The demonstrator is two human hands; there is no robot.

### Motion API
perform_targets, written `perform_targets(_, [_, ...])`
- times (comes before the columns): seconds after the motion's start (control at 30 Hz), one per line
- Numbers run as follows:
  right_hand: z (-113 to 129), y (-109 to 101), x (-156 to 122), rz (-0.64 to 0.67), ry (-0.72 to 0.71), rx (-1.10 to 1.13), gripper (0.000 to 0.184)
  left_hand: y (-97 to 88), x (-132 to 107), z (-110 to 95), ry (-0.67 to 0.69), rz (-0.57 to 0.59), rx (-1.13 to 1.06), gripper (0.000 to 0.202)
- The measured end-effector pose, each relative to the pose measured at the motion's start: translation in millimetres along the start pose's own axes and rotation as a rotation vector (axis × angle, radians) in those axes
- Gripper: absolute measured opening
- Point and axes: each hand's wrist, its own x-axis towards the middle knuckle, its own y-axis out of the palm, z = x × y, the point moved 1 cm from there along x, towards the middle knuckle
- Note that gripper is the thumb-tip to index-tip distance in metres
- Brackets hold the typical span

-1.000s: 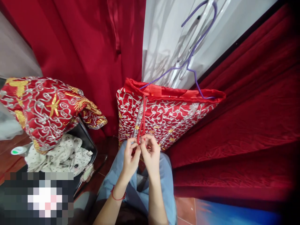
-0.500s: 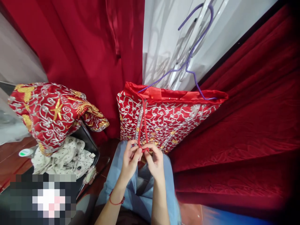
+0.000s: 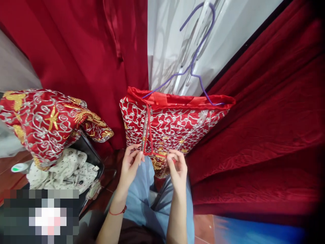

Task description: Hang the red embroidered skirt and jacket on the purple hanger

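Note:
A red garment embroidered with silver and gold scrolls hangs in front of me from a purple hanger. Two thin red cords drop from its waistband. My left hand pinches one cord end between thumb and fingers. My right hand pinches the other end, and the cord runs taut and level between the two hands. A red string bracelet sits on my left wrist. My light blue trousers show below the hands.
A second embroidered red garment is draped at the left over a dark tray holding a white dotted cloth. Red curtains hang behind, red velvet cloth fills the right, and a white panel stands behind the hanger.
My hands were together at the cords; now they have moved apart, stretching the cord sideways between them. The view has shifted slightly.

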Motion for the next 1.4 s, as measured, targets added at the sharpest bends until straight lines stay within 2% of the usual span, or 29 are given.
perform_targets(0.13, [10, -24, 33, -0.028, -0.09, -0.174, 0.02, -24.6, 27, -15, 0.106, -0.024, 0.168, 0.032])
perform_targets(0.27, [26, -59, 87, -0.092, -0.27, -0.318, 0.018, -58.6, 72, -52, 0.372, -0.225, 0.367, 0.029])
perform_targets(0.4, [38, -93, 130, -0.397, -0.474, -0.33, 0.012, -88.7, 99, -89, 0.517, -0.422, 0.436, 0.025])
perform_targets(0.47, [42, -99, 137, -0.532, -0.524, -0.295, 0.011, -93.9, 101, -95, 0.556, -0.52, 0.509, 0.023])
perform_targets(0.5, [44, -97, 137, -0.555, -0.533, -0.317, 0.011, -92.7, 99, -94, 0.568, -0.554, 0.562, 0.022])
perform_targets(0.57, [47, -86, 130, -0.497, -0.521, -0.437, 0.011, -82.6, 96, -89, 0.585, -0.564, 0.689, 0.023])
perform_targets(0.67, [50, -58, 118, -0.324, -0.502, -0.588, 0.013, -54.0, 90, -79, 0.619, -0.462, 0.821, 0.026])
perform_targets(0.83, [57, -4, 113, -0.037, -0.552, -0.585, 0.015, 0.3, 86, -81, 0.692, -0.201, 0.801, 0.025])
perform_targets(0.97, [68, 38, 117, 0.167, -0.593, -0.582, 0.017, 29.3, 95, -89, 0.776, -0.179, 0.78, 0.031])
perform_targets(1.07, [75, 62, 124, 0.248, -0.587, -0.598, 0.022, 37.8, 111, -92, 0.744, -0.201, 0.74, 0.028])
perform_targets(1.2, [82, 80, 136, 0.251, -0.551, -0.623, 0.019, 37.6, 132, -90, 0.684, -0.164, 0.55, 0.017])
perform_targets(1.3, [86, 84, 143, 0.215, -0.56, -0.653, 0.017, 35.3, 143, -86, 0.575, -0.069, 0.336, 0.017])
perform_targets(1.4, [92, 83, 144, 0.212, -0.59, -0.669, 0.014, 33.9, 148, -83, 0.485, 0.039, 0.24, 0.02])
